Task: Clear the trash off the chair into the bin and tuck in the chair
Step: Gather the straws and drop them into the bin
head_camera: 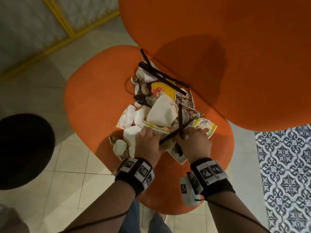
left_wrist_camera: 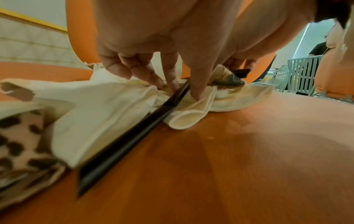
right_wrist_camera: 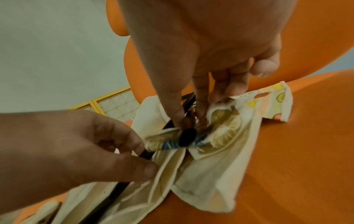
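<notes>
Crumpled matt paper wrappers (head_camera: 160, 113), glossy black plastic straws (head_camera: 158, 73), smooth orange chair (head_camera: 94, 98).

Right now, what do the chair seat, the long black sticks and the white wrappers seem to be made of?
Chair seat: likely matte orange fabric, soft rounded edges. Black sticks: probably glossy plastic straws; one shows a hollow-looking end in the right wrist view. White wrappers: thin paper, creased and folded, some printed.

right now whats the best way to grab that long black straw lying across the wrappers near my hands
Pinch the long black straw from above at its free near end, which juts past the wrappers over the bare chair seat. It is thin, stiff and lies flat; farther in, the left hand and paper crowd it.
</notes>
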The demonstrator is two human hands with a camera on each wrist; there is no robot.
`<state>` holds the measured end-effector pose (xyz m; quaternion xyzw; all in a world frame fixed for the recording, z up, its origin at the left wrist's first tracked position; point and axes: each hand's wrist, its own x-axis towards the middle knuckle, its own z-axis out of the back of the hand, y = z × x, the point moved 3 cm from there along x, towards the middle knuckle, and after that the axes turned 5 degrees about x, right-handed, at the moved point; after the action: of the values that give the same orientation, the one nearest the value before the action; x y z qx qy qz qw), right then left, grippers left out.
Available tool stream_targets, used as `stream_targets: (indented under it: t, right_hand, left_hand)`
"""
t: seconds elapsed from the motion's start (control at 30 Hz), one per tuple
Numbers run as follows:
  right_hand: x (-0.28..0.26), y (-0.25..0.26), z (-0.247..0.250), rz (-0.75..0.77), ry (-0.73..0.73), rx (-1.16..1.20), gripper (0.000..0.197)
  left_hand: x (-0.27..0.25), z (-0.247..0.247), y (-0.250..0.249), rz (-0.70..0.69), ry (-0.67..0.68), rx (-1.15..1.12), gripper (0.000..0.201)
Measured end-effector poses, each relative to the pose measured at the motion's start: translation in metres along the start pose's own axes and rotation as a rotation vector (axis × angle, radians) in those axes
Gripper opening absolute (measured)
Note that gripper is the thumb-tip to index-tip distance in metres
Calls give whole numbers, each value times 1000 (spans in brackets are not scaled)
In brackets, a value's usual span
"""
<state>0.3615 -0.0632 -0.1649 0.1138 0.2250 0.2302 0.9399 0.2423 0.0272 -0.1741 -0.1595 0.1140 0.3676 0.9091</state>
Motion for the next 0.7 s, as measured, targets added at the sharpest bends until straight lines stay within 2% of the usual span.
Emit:
stream_targets:
  t: [0.07,0.13,0.27,0.37,0.43,0.5,0.53,0.6,0.7]
  right_hand:
    - [3,6,-1,-31,37,0,35]
    - [6,8,3,-82,62,95,31]
    - [6,3,20,-192,102,317,27]
    - [3,1,35,-208,96,341,28]
    - [1,2,42,-202,118,304,27]
    - [1,2,49,-214,114,256,26]
    - [2,2,52,-228,98,236,25]
    - [6,4,59,-251,68,216,26]
    - [10,3,69,-284,38,151,27]
  left_hand:
    - [6,3,-1,-11,-2,-1,31]
    - [11,10,0,-22,-13,-53,26]
    - [16,46,9,-65,-126,-336,19]
    - [25,85,25,6,-224,-574,12]
    - [40,111,35,104,-249,-672,11]
    - [69,129,42,194,-215,-695,9]
    - [87,135,43,180,-199,-631,12]
    - [129,141,38,31,-162,-451,17]
    - [192,126,20,-340,-100,-100,22]
